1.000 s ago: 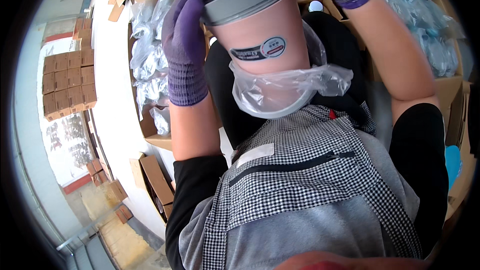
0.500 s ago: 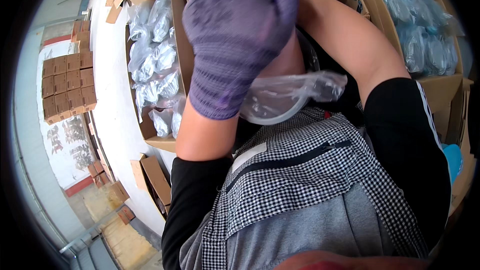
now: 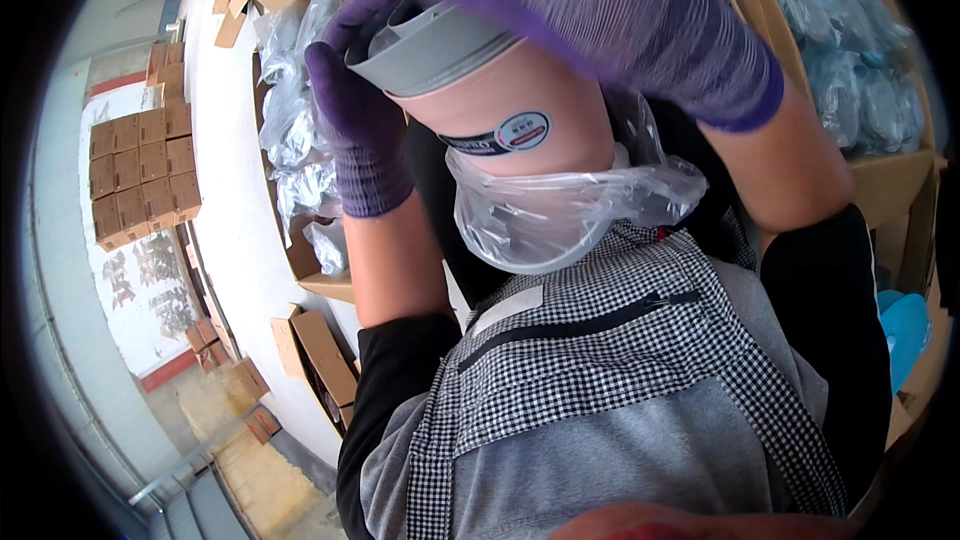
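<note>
A pink tumbler (image 3: 520,110) with a grey lid (image 3: 440,52) tilts toward the left in front of my chest. A clear plastic bag (image 3: 540,205) is bunched around its lower part. My left hand (image 3: 358,90), in a purple knit glove, is curled at the left of the lid, its thumb near the rim. My right hand (image 3: 590,10), gloved alike, reaches across the top of the lid from the right. Its fingers are blurred and partly cut off by the upper edge, so its grip does not show clearly.
At left, a cardboard box (image 3: 325,287) holds several plastic-wrapped items (image 3: 300,130). Another box (image 3: 890,175) with wrapped items stands at right, near a bright blue object (image 3: 905,335). Stacked cartons (image 3: 145,175) stand farther left.
My left hand has moved down and left to the lid's side, and my right hand has come up over the top. The pink tumbler, largely hidden before, now shows above the bag.
</note>
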